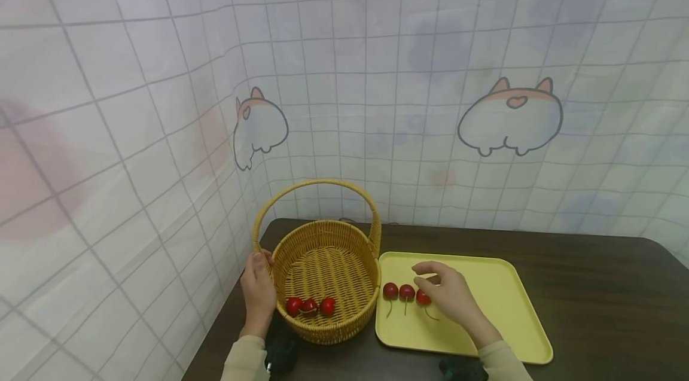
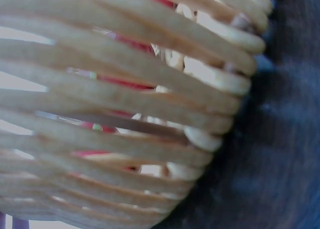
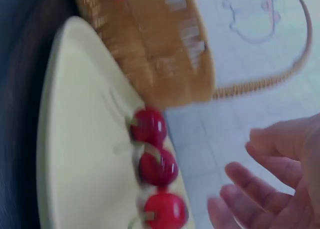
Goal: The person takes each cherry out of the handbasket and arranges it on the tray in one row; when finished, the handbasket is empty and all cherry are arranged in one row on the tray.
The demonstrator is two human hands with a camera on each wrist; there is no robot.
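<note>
My left hand [image 1: 260, 291] grips the left side of a yellow wicker basket [image 1: 347, 333], its thumb by the foot of the tall handle. Three red cherries [image 1: 327, 307] lie in the near part of the basket. On a yellow tray [image 1: 506, 309], three more cherries [image 1: 407, 292] with thin stems sit in a row, close to the basket. Over the rightmost of these hovers my right hand [image 1: 449, 294], fingers loosely bent, thumb and fingertips apart, nothing between them. The right wrist view shows this hand [image 3: 275, 179] beside the row. Basket weave [image 2: 125, 89] fills most of the left wrist view.
A dark wooden table [image 1: 608, 291] carries the basket and the tray. White gridded cloth [image 1: 377, 100] with corgi drawings hangs behind the table and along its left side. The basket's handle [image 1: 323, 182] arches high above its rim.
</note>
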